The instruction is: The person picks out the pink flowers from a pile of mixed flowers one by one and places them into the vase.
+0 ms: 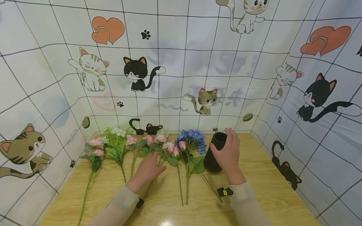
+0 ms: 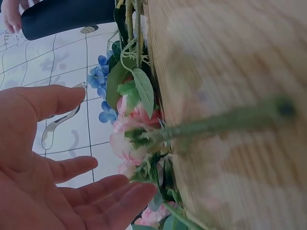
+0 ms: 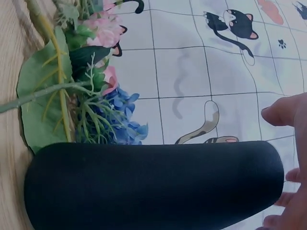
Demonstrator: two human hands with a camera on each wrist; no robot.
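A black vase (image 1: pixel 212 160) stands upright on the table's right side. My right hand (image 1: pixel 228 157) is beside its upper part, thumb and fingers spread; in the right wrist view the thumb (image 3: pixel 280 111) is apart from the vase, and I cannot tell whether the fingers touch it. My left hand (image 1: pixel 148 169) reaches over the pink flowers (image 1: pixel 160 138) in the middle. In the left wrist view its fingers (image 2: pixel 105 191) are loosely extended near a pink bloom (image 2: pixel 129 141), holding nothing. A blue hydrangea (image 1: pixel 192 139) with a green leaf (image 1: pixel 196 164) lies left of the vase.
Farther left lie a pink-flowered stem (image 1: pixel 96 147) and a green spray with white blooms (image 1: pixel 117 147). Stems point toward the front of the wooden table (image 1: pixel 169 216). Cloth printed with cats (image 1: pixel 175 69) surrounds the table at the back and sides.
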